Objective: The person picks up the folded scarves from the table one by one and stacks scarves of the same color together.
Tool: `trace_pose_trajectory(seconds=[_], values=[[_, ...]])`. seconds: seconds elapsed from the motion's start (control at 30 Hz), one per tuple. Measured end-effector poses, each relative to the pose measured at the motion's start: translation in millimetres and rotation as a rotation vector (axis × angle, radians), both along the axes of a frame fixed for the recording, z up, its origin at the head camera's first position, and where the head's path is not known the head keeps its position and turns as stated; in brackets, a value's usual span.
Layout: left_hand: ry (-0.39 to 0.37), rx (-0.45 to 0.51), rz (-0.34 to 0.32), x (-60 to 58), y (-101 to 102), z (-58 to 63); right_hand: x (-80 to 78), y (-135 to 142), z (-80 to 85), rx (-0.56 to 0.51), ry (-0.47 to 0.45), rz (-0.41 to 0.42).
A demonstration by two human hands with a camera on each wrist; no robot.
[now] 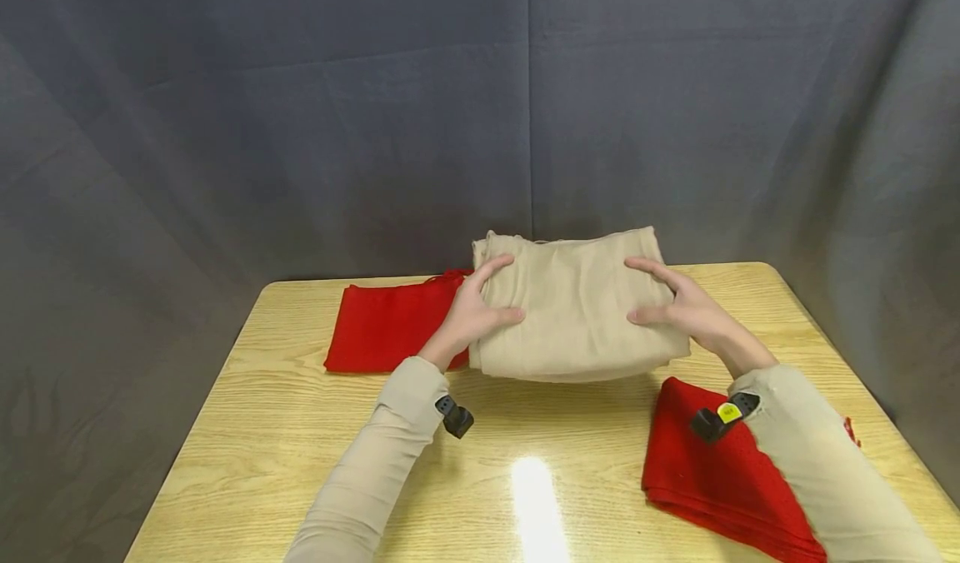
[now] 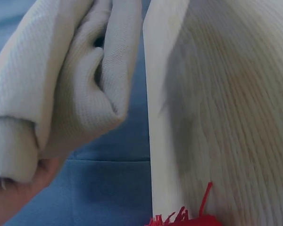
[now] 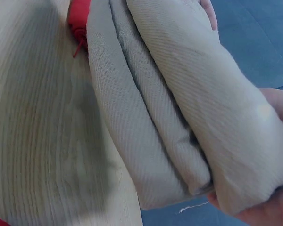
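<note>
A folded beige cloth (image 1: 577, 313) in thick layers is held up over the far part of the table, its shadow on the wood beneath. My left hand (image 1: 474, 309) grips its left side, fingers and thumb spread over the near face. At the right side my right hand (image 1: 686, 303) holds it the same way. In the right wrist view, several stacked folds of the cloth (image 3: 179, 103) show between the two hands. The left wrist view shows a rounded fold end of the cloth (image 2: 85, 99) over my left fingers.
A red folded cloth (image 1: 390, 326) with fringe lies at the back left of the wooden table (image 1: 300, 446). Another red folded cloth (image 1: 712, 471) lies at the front right, partly under my right forearm. A grey curtain (image 1: 375, 130) hangs behind the table.
</note>
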State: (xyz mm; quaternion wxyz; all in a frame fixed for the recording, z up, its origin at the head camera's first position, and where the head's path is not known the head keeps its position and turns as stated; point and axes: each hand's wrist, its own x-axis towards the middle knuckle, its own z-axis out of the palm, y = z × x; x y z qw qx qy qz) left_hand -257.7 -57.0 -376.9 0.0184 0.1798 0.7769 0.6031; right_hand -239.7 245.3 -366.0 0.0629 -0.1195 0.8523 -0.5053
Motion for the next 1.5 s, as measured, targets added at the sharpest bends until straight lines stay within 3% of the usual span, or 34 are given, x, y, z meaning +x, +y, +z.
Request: trace_pose_trajectory(seconds=[0.1,0.27,0.83,0.9,1.07,1.13,1.5], values=[[0.013,0.007,0.003,-11.7,0.9,-12.0,-2.5,0.7,0.5,-0.02,-0.028,-0.01],[0.032,0.02,0.016,-19.3,3.7,-19.6,-5.6,2.7,-1.0,-0.058,-0.068,-0.015],[0.039,0.053,0.021,-30.8,10.4,-20.7,-24.6,7.6,-10.3,-0.123,-0.091,-0.033],[0.035,0.066,0.008,-27.7,10.6,-14.8,-27.1,8.1,-11.4,-0.126,-0.092,-0.038],[0.041,0.09,0.021,-32.4,13.8,-18.9,-32.0,8.9,-14.3,-0.137,-0.109,-0.051],[0.044,0.092,0.04,-38.2,14.8,-27.5,-33.2,8.6,-16.1,-0.143,-0.117,-0.053],[0.021,0.095,0.05,-37.2,16.0,-39.1,-39.9,9.6,-28.8,-0.14,-0.116,-0.073]])
